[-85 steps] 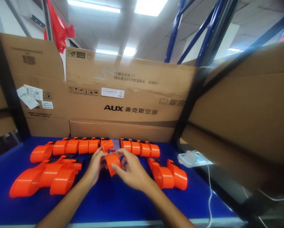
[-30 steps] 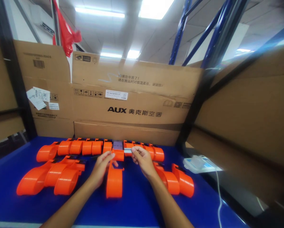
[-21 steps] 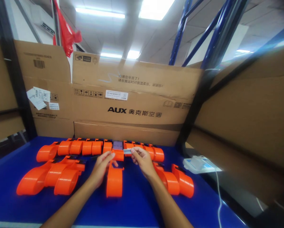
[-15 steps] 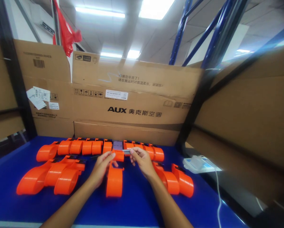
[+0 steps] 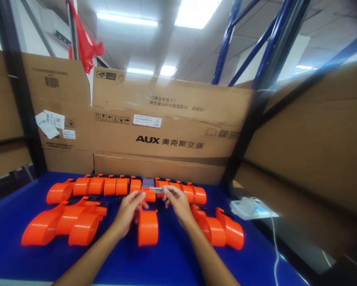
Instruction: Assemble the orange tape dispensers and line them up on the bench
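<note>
I work at a blue table (image 5: pixel 172 262) set among racks, with cardboard sheets walling it in. Nearest me, one orange tape holder (image 5: pixel 148 224) stands on the table between my wrists. My left hand (image 5: pixel 127 210) rests against its left side, fingers curled at its top end. My right hand (image 5: pixel 176 201) pinches a small grey blade (image 5: pixel 156 190) at that top end, thumb and forefinger closed on it. To my left lie three more orange holders (image 5: pixel 62 226) side by side; to my right, two (image 5: pixel 220 228). A white gadget (image 5: pixel 248 207) with a cord sits near the table's right edge. Behind my hands runs a back row (image 5: pixel 107 186) of the same orange holders, about nine, though they overlap and I cannot count them surely; a small purple-grey piece (image 5: pixel 148 182) sits in the row's middle. Beyond that stands a big flattened carton (image 5: pixel 166 127) printed AUX, blue rack posts (image 5: pixel 226 43) above it, a red bag (image 5: pixel 84 43) hanging at upper left, and ceiling lights (image 5: pixel 193 12).
</note>
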Motion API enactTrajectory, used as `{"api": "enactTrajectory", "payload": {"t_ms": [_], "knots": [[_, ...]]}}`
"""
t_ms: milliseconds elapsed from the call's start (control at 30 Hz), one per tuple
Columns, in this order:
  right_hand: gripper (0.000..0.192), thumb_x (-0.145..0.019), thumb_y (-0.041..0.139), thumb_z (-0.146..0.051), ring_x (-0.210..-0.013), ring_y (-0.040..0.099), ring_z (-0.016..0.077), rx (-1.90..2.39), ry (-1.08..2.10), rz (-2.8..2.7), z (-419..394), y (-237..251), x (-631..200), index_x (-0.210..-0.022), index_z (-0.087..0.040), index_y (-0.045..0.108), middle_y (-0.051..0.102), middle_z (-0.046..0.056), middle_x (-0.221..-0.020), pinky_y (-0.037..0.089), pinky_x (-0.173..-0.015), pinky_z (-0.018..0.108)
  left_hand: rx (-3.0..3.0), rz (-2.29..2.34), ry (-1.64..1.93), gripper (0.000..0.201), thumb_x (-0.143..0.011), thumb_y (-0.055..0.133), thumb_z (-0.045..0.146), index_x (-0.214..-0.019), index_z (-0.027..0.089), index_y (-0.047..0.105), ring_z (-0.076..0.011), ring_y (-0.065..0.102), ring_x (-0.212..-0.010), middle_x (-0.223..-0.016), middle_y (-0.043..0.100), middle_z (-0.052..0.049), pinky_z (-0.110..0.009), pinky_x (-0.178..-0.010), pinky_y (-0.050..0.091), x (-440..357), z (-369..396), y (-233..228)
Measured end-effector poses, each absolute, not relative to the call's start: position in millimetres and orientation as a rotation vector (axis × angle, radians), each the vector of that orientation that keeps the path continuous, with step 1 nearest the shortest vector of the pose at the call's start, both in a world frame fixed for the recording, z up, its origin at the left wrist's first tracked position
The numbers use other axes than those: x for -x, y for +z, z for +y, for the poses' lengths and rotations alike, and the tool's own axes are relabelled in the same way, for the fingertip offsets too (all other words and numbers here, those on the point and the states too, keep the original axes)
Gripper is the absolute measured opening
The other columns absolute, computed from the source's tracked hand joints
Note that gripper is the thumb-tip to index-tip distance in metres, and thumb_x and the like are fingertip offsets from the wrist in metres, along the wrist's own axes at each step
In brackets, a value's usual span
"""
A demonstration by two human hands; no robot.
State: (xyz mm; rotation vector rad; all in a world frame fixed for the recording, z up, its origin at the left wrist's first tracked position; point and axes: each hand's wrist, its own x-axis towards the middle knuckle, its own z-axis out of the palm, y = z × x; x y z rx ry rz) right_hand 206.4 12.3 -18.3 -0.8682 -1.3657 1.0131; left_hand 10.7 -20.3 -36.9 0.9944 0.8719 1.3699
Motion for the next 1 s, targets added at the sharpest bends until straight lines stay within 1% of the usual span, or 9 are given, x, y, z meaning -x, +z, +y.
{"api": "enactTrajectory", "payload": {"t_ms": [133, 200, 300, 567, 700, 900, 1000], "knots": [[0.036, -0.075, 0.074, -0.051, -0.047, 0.050, 0.0115, 0.874, 0.954, -1.354, 16.2, -18.9, -213.3, -0.087, -0.018, 0.074, 0.061, 0.000, -0.060, 0.042, -0.043, 0.024, -0.944, 0.858, 1.387, 0.045, -0.069, 0.075, 0.054, -0.089, 0.016, 0.064, -0.0105, 0.055, -0.041, -0.069, 0.069, -0.003, -0.020, -0.040, 0.036, -10.4, -18.7, -37.3], [0.034, -0.075, 0.074, -0.051, -0.047, 0.050, 0.0118, 0.879, 0.963, -1.373, 17.0, -19.5, -215.1, -0.084, -0.017, 0.074, 0.061, 0.000, -0.058, 0.042, -0.043, 0.024, -0.934, 0.852, 1.381, 0.044, -0.069, 0.076, 0.054, -0.090, 0.016, 0.065, -0.0106, 0.055, -0.042, -0.070, 0.070, -0.004, -0.021, -0.041, 0.038, -10.5, -19.1, -36.8], [0.035, -0.076, 0.073, -0.050, -0.047, 0.051, 0.0119, 0.886, 0.973, -1.400, 16.5, -19.9, -215.6, -0.085, -0.017, 0.075, 0.062, 0.001, -0.058, 0.042, -0.044, 0.025, -0.936, 0.848, 1.380, 0.044, -0.070, 0.075, 0.053, -0.092, 0.016, 0.066, -0.0101, 0.055, -0.042, -0.071, 0.070, -0.004, -0.021, -0.042, 0.039, -10.7, -20.0, -35.6], [0.034, -0.081, 0.069, -0.049, -0.050, 0.056, 0.0148, 0.895, 0.951, -1.454, 14.3, -21.6, -216.9, -0.086, -0.016, 0.076, 0.063, 0.002, -0.056, 0.042, -0.044, 0.025, -1.035, 0.868, 1.352, 0.047, -0.074, 0.071, 0.057, -0.097, 0.015, 0.067, -0.0083, 0.048, -0.042, -0.074, 0.067, -0.004, -0.019, -0.034, 0.031, -8.3, -20.2, -36.1], [0.032, -0.082, 0.069, -0.048, -0.048, 0.054, 0.0139, 0.882, 0.946, -1.508, 16.5, -25.6, -217.3, -0.087, -0.017, 0.077, 0.062, 0.001, -0.054, 0.042, -0.044, 0.024, -1.057, 0.900, 1.340, 0.049, -0.074, 0.070, 0.058, -0.093, 0.014, 0.069, -0.0076, 0.046, -0.041, -0.074, 0.066, -0.005, -0.019, -0.032, 0.028, -8.0, -22.1, -35.8], [0.034, -0.084, 0.068, -0.048, -0.045, 0.051, 0.0123, 0.889, 0.947, -1.590, 15.9, -29.8, -212.6, -0.093, -0.016, 0.077, 0.061, 0.000, -0.053, 0.039, -0.043, 0.023, -1.104, 0.916, 1.278, 0.050, -0.075, 0.070, 0.058, -0.099, 0.015, 0.070, -0.0069, 0.045, -0.040, -0.070, 0.066, -0.004, -0.017, -0.032, 0.025, -10.2, -24.6, -33.7], [0.035, -0.084, 0.067, -0.048, -0.044, 0.049, 0.0111, 0.895, 0.934, -1.610, 13.9, -29.6, -210.6, -0.093, -0.016, 0.077, 0.059, -0.001, -0.052, 0.038, -0.043, 0.022, -1.123, 0.921, 1.259, 0.050, -0.075, 0.069, 0.058, -0.100, 0.015, 0.070, -0.0070, 0.045, -0.040, -0.069, 0.065, -0.003, -0.017, -0.032, 0.025, -10.6, -24.7, -33.8]]}}
